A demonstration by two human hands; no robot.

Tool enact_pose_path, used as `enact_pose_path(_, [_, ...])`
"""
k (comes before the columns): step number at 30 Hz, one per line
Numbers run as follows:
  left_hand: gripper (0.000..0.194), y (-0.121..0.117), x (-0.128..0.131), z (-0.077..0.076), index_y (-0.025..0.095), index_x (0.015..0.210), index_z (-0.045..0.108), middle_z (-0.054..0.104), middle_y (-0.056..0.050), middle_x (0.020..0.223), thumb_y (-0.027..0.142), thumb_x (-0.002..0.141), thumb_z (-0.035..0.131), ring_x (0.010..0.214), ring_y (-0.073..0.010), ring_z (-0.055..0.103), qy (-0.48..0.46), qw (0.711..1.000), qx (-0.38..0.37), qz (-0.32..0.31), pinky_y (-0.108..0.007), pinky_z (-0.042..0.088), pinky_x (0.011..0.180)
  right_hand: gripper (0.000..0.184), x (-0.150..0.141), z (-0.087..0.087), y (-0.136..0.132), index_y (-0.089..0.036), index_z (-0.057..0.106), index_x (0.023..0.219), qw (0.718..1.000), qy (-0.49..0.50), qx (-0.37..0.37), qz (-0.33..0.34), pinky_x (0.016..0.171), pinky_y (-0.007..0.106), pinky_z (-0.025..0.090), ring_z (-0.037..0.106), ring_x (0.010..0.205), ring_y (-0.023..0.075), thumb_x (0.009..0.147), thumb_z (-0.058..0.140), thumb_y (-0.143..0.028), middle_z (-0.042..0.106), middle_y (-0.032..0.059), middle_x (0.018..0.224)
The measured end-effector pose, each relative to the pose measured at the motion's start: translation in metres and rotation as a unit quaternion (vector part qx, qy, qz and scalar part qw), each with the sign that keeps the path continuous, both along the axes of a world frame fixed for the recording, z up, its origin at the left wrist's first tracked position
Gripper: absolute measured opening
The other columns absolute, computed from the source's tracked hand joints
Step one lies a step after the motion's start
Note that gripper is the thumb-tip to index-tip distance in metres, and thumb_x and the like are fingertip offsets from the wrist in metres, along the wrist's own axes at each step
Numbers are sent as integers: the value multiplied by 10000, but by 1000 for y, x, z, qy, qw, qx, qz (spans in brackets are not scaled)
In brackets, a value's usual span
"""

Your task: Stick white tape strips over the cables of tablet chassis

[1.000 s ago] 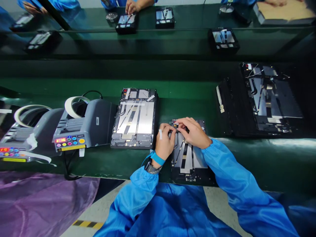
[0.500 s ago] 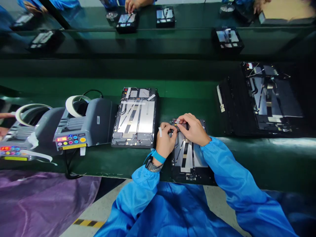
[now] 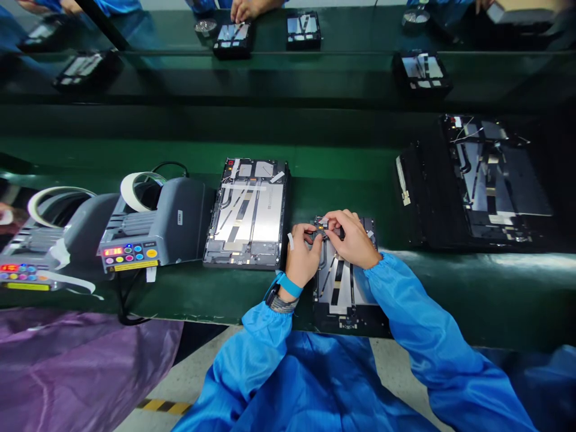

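An opened tablet chassis (image 3: 344,294) lies in a black tray at the near edge of the green bench, its silver plate and black flex strips facing up. My left hand (image 3: 302,255) is curled at its top left corner, a small strip of white tape stuck to one finger. My right hand (image 3: 353,240) bends over the top edge. Fingertips of both hands pinch together at a small part near the top of the chassis; what they grip is too small to name.
A second opened tablet (image 3: 246,213) lies just left. Two grey tape dispensers (image 3: 153,225) (image 3: 36,252) with white tape rolls stand at far left. A larger open unit (image 3: 488,177) sits on the right. Other workers' hands (image 3: 245,9) and trays (image 3: 420,69) line the far bench.
My two hands stay on the top of the chassis; the fingertips have shifted slightly and drawn closer together. The view has drifted a little.
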State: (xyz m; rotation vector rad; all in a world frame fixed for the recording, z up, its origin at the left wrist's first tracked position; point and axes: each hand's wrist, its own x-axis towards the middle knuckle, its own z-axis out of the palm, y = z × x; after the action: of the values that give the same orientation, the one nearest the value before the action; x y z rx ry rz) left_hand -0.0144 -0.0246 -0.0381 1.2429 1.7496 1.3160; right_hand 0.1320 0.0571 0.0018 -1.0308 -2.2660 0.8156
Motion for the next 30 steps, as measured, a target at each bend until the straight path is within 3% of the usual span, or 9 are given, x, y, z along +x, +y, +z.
enact_pose_path(16, [132, 1, 2, 2, 209, 1043, 577, 601, -31, 1035, 160, 948, 654, 713, -119, 542, 41, 999, 11, 4, -281, 476, 707, 257, -2, -2, 1, -241, 627, 1147, 1000, -1, 1, 16, 872, 420, 412, 610, 962, 280, 929, 600, -106, 689, 51, 938])
enact_pose_path(21, [134, -5, -4, 4, 209, 1060, 602, 616, -35, 1043, 139, 949, 632, 781, -132, 580, 45, 998, 32, -23, -289, 514, 769, 262, -2, -4, 3, -243, 628, 1145, 1000, 3, 1, 14, 874, 422, 413, 609, 959, 282, 927, 604, -99, 690, 51, 936])
enact_pose_path(30, [119, -6, -6, 10, 200, 955, 655, 637, -36, 1012, 88, 918, 640, 773, -128, 591, 68, 997, 37, -28, -278, 533, 745, 236, -1, -2, 3, -235, 632, 1147, 1000, 11, -12, 21, 891, 428, 417, 617, 964, 278, 943, 614, -117, 683, 50, 918])
